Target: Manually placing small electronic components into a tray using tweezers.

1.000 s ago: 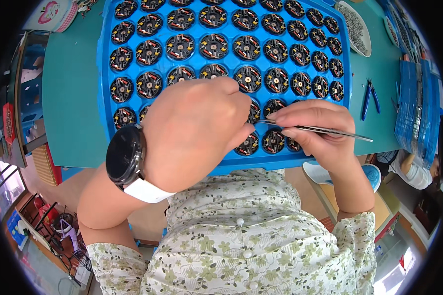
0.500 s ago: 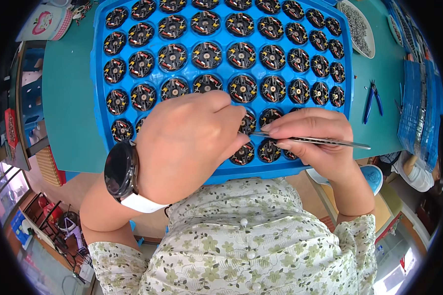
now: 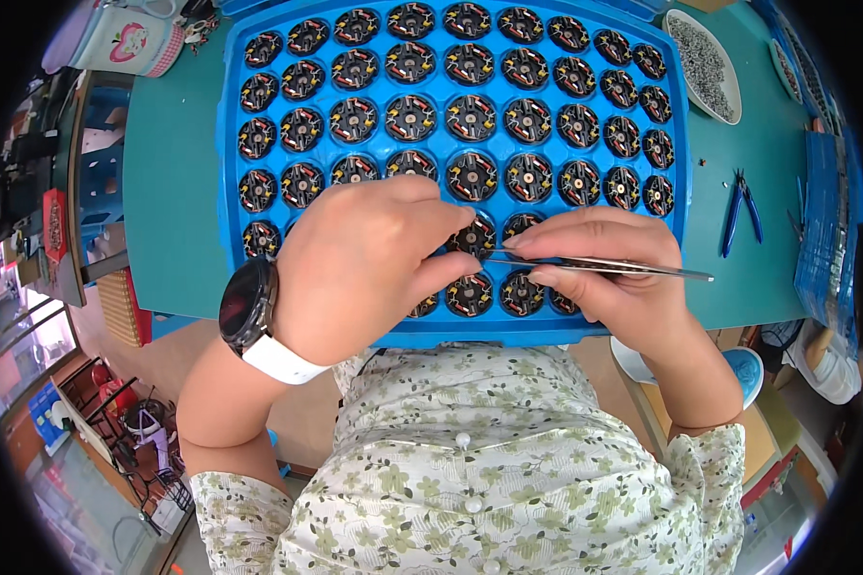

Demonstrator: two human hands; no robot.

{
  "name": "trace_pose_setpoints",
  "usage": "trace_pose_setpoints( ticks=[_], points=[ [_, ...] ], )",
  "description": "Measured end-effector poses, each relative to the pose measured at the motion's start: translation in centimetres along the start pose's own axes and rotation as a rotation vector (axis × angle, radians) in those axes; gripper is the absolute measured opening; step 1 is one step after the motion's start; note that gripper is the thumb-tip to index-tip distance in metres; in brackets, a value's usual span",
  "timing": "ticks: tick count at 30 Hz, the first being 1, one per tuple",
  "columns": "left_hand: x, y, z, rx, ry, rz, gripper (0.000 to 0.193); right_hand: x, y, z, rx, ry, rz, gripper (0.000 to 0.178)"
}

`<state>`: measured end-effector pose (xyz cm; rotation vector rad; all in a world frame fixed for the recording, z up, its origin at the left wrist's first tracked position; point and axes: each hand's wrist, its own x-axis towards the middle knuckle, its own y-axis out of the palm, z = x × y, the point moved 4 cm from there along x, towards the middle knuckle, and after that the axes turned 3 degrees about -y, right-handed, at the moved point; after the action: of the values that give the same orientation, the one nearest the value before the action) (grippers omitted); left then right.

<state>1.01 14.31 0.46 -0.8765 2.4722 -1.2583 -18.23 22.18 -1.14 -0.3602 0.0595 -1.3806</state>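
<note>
Teal bench point(image 3: 168, 182) fills the top of the frame, and on it sits a blue tray point(image 3: 228, 144) whose round pockets each hold a small dark motor part. My left hand point(image 3: 355, 268), with a black watch on a white strap point(image 3: 251, 311) at the wrist, lies over the lower middle of the tray, its thumb and forefinger pinched around one round part point(image 3: 477, 237) in the second row from the near edge. My right hand point(image 3: 609, 278), just right of centre, has its grip clenched on thin metal tweezers point(image 3: 633, 268); their back end sticks out toward the right of the frame and their tips point left at that same part. Whether the tips touch it I cannot tell, since my fingers crowd the spot.

Upper right, a shallow oval dish of tiny grey bits point(image 3: 705, 62) rests beside the tray. Blue-handled cutters point(image 3: 741, 206) lie on the bench at the right, well apart from my hands. At the upper left corner stands a pale container with a red picture point(image 3: 125, 38). My flowered shirt point(image 3: 470, 470) fills the bottom of the frame.
</note>
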Motion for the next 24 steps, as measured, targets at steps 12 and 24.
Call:
trace_pose_setpoints(
  ticks=[12, 24],
  points=[
    [-0.53, -0.06, 0.48, -0.067, -0.018, -0.031, 0.035, 0.34, 0.41, 0.12, -0.007, -0.005, 0.008, 0.016],
    [-0.74, -0.64, 0.44, -0.026, -0.019, 0.076, 0.036, 0.58, 0.7, 0.3, -0.037, 0.065, 0.036, 0.019]
  ],
)
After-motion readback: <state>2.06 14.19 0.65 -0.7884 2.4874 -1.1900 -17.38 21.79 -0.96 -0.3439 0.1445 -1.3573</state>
